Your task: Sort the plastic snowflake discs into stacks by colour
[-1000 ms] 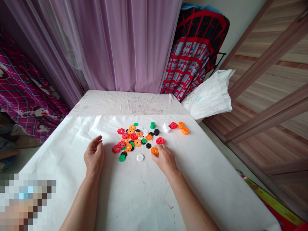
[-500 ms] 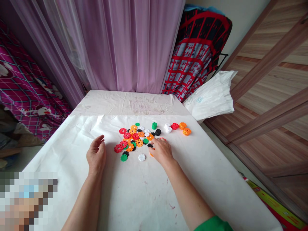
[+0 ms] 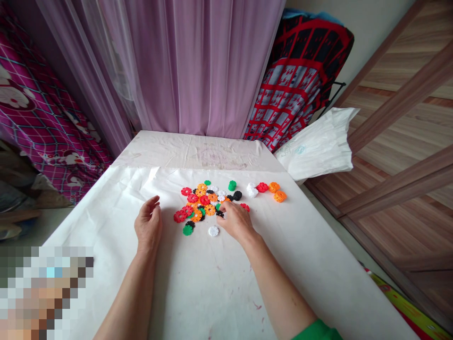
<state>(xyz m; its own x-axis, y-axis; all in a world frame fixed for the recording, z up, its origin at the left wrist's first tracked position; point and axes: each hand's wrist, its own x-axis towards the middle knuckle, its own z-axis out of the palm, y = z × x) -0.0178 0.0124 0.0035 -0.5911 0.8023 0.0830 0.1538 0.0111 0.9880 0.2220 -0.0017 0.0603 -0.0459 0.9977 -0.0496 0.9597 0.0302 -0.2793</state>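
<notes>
A pile of notched plastic flower discs in red, orange, green, black and white lies on the white-covered table. My right hand is at the right edge of that pile, its thumb and fingertips closed on a black disc; the palm side is hidden. Left of the pile rests my left hand, fingers loosely curled and apart, with nothing in it. A single white disc lies in front of the pile, and a red disc shows just behind my right hand.
Behind and right of the pile stand small same-colour stacks: green, black, white, red and orange. A white plastic bag is by the table's far right corner. Purple curtains hang behind.
My right hand has shifted slightly left towards the pile, and the black disc at its fingertips has moved with it. The orange bit under that hand no longer shows. The view has turned slightly.
</notes>
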